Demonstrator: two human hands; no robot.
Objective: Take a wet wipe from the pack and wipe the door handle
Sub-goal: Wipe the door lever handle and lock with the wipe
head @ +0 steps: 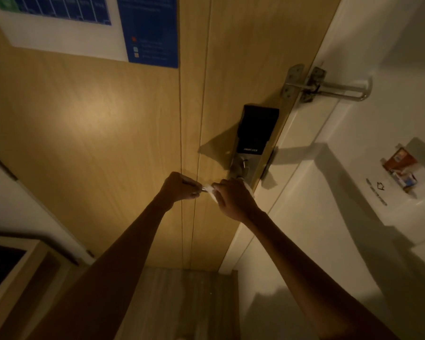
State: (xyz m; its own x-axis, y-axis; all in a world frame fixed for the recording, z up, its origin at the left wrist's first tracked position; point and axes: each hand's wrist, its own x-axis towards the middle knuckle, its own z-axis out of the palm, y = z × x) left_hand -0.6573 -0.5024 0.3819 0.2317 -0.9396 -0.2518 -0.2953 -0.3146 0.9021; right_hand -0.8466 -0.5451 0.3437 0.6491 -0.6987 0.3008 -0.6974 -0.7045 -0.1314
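Note:
On the wooden door, a metal handle runs left from under the black smart lock. Only a short shiny piece of it shows between my hands. My left hand is closed around the handle's free end. My right hand grips a white wet wipe wrapped on the handle nearer the lock; the wipe's edges poke out on both sides of my fingers. The wipe pack is not in view.
A metal swing latch bridges the door's edge and the white frame above the lock. A blue and white notice hangs on the door at top left. A card holder is on the right wall. A wooden cabinet stands at lower left.

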